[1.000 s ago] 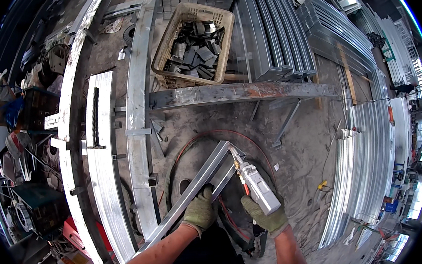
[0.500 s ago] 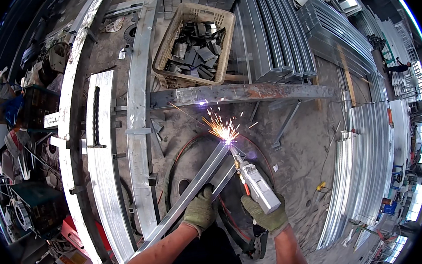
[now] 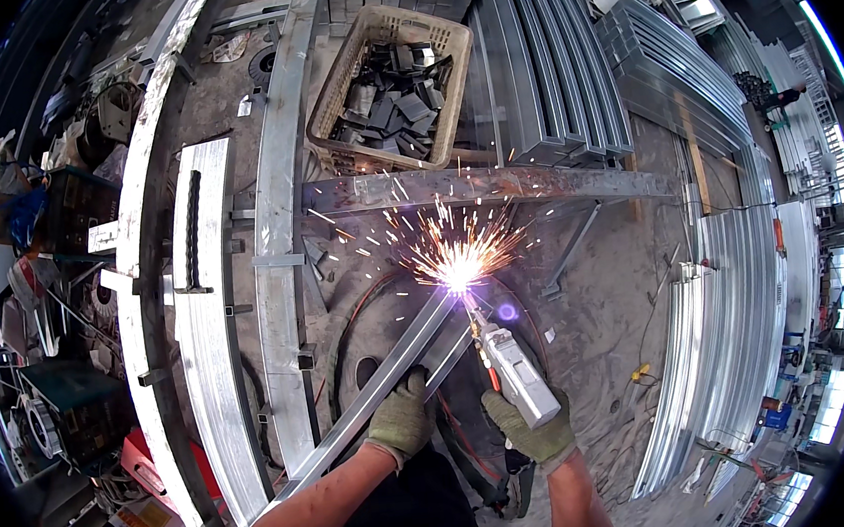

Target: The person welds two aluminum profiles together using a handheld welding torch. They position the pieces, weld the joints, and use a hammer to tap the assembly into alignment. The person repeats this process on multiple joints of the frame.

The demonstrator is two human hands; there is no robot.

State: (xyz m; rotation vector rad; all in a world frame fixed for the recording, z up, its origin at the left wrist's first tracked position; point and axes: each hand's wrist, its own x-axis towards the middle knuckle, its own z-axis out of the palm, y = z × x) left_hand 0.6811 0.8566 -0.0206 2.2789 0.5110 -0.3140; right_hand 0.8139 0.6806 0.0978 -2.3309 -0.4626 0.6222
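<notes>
My right hand, in a green work glove, is closed round a grey handheld welding gun with a red-orange hose along its side. The gun's nozzle meets the far end of a long galvanized steel tube, which slants up from the lower left. A bright glow and a fan of orange sparks burst from that point and hide the joint. My left hand, gloved too, grips the tube from its right side. Beside the fingers lies a shorter steel piece, roughly parallel to the tube.
Beyond the sparks, a steel beam runs crosswise. Behind it stands a plastic crate of small metal offcuts. Long steel beams line the left. Stacked metal profiles lie right. Hoses loop over the floor. A person is far right.
The spray of sparks has grown much larger and brighter, spreading wider and higher. Both my hands and the gun stay nearly still. The distant person has shifted left and up in the picture.
</notes>
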